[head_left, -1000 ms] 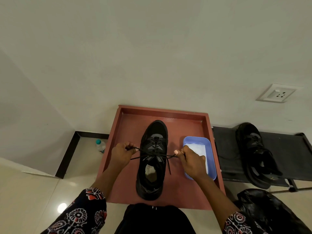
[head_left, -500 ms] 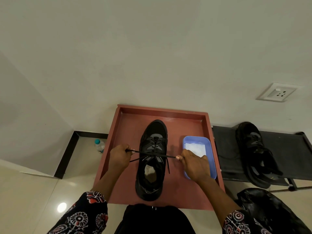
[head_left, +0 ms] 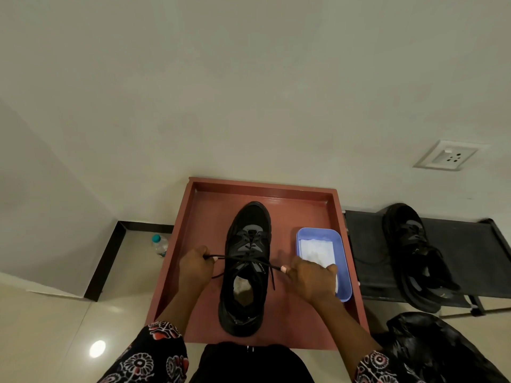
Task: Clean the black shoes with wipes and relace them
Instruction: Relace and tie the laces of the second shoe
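Observation:
A black shoe (head_left: 249, 233) stands toe-away in the middle of a reddish-brown tray (head_left: 210, 205). Its black lace (head_left: 250, 260) runs taut across the upper eyelets, with short loose tails hanging on both sides. My left hand (head_left: 193, 268) pinches the lace's left end beside the shoe. My right hand (head_left: 309, 275) pinches the right end, partly covering a blue tub (head_left: 343, 252) that holds white wipes (head_left: 316, 248). A second black shoe (head_left: 412, 252) lies on a black rack (head_left: 367, 244) to the right.
A small water bottle (head_left: 159, 244) stands on the floor left of the tray. A black plastic bag (head_left: 431, 346) lies at the lower right. A wall socket (head_left: 445, 158) is on the wall at the right. The wall is close behind the tray.
Both hands have pulled the lace ends further apart and slightly down, so the lace now stretches tighter across the shoe. The shoe has not moved.

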